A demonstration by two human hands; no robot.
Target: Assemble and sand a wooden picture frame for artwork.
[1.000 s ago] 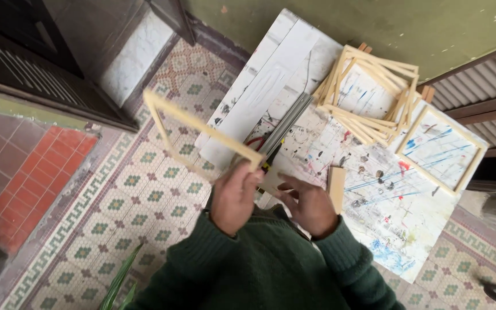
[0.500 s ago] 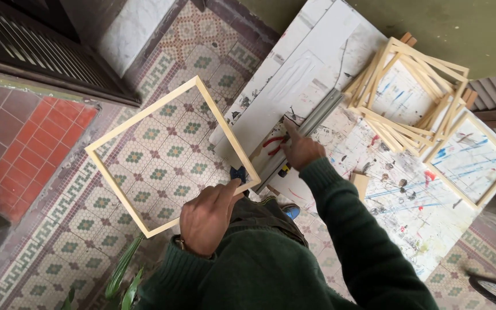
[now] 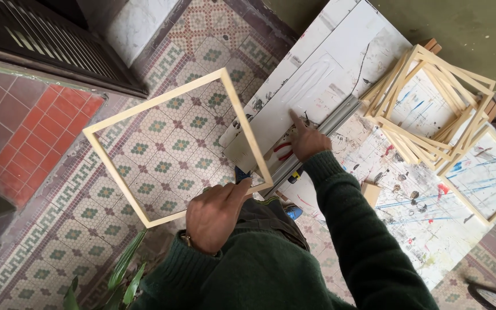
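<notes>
My left hand [image 3: 214, 213] grips the near edge of a square frame of pale wooden strips [image 3: 156, 108], held out flat over the patterned floor, left of the table. My right hand [image 3: 307, 139] rests on the paint-spattered white table [image 3: 340, 63] with the index finger pointing forward, touching the board beside a long grey metal rail [image 3: 322, 131]. Red handles of a tool [image 3: 283, 150] show just under that hand. Both arms wear dark green sleeves.
A stack of several similar wooden frames [image 3: 431, 109] lies on the table's far right, with one more frame [image 3: 489, 172] beside it. A small wood block [image 3: 371, 193] sits on the table. Green plant leaves [image 3: 124, 270] rise at the lower left. Dark shutters [image 3: 47, 46] stand upper left.
My left hand has carried the wooden frame off the table to the left and turned it flat over the floor. My right hand moved forward onto the table by the metal rail.
</notes>
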